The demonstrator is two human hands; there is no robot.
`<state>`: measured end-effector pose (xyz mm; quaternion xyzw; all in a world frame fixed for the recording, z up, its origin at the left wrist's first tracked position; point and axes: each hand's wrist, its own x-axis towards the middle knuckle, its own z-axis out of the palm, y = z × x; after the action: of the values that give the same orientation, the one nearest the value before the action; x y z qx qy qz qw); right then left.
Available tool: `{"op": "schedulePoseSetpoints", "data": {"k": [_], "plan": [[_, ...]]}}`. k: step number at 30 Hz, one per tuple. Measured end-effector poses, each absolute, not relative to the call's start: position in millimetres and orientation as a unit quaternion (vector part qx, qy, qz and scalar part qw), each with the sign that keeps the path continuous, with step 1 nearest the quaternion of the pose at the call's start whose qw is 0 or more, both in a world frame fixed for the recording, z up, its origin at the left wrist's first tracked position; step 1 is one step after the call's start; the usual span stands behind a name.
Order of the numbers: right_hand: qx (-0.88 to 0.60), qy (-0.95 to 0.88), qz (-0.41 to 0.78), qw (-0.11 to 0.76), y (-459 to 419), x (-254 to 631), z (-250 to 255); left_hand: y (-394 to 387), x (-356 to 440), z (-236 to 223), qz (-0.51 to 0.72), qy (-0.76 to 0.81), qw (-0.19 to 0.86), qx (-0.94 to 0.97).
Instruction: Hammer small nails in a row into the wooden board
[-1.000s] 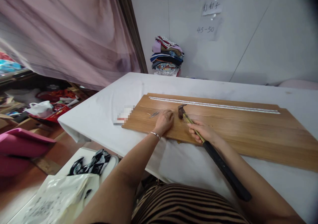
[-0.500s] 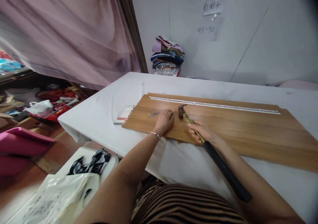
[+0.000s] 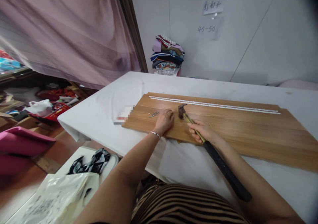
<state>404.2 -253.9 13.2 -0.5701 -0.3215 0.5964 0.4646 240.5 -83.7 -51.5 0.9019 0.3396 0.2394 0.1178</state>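
A claw hammer [image 3: 216,157] with a rusty head, a yellowish shaft and a long black grip is in my right hand [image 3: 201,130]. My fingers wrap the shaft close below the head, and the black grip slants back toward my forearm. The hammer head is just over a brown wooden board [image 3: 238,131]. My left hand [image 3: 165,120], with a bracelet at the wrist, lies palm down on the board, left of the hammer head; its fingers lie along the wood. Beyond that hand is a small bunch of nails [image 3: 154,114]. Some tiny dark specks dot the board near my right hand.
Two white marked strips [image 3: 213,105] run along the board's far side. The board lies on a white-covered table [image 3: 99,114]. Folded clothes [image 3: 168,55] are stacked by the wall. At lower left, a plastic bag [image 3: 57,197] and a patterned cloth [image 3: 93,162] lie on a white surface.
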Motion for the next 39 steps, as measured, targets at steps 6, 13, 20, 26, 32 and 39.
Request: {"op": "schedulePoseSetpoints", "data": {"k": [6,13,20,26,32,39], "plan": [[-0.567,-0.321,0.597,0.468,-254.3,404.9,11.4,-84.2,240.9,-51.1,0.244,0.342,0.117,0.9],[-0.572,-0.323,0.596,0.462,-253.8,405.2,10.4,-84.3,242.1,-50.3,0.238,0.346,0.116,0.9],[-0.563,-0.325,0.599,0.468,-253.1,405.9,8.0,-83.1,241.2,-52.2,0.242,0.34,0.112,0.902],[-0.565,-0.33,0.596,0.465,-254.5,405.6,10.6,-83.7,240.2,-51.5,0.237,0.341,0.107,0.903],[-0.562,-0.327,0.598,0.468,-253.8,406.3,9.9,-83.1,240.7,-52.6,0.24,0.336,0.108,0.904],[-0.56,-0.329,0.599,0.468,-254.1,406.1,9.3,-82.6,240.6,-54.6,0.248,0.339,0.108,0.901]]}}
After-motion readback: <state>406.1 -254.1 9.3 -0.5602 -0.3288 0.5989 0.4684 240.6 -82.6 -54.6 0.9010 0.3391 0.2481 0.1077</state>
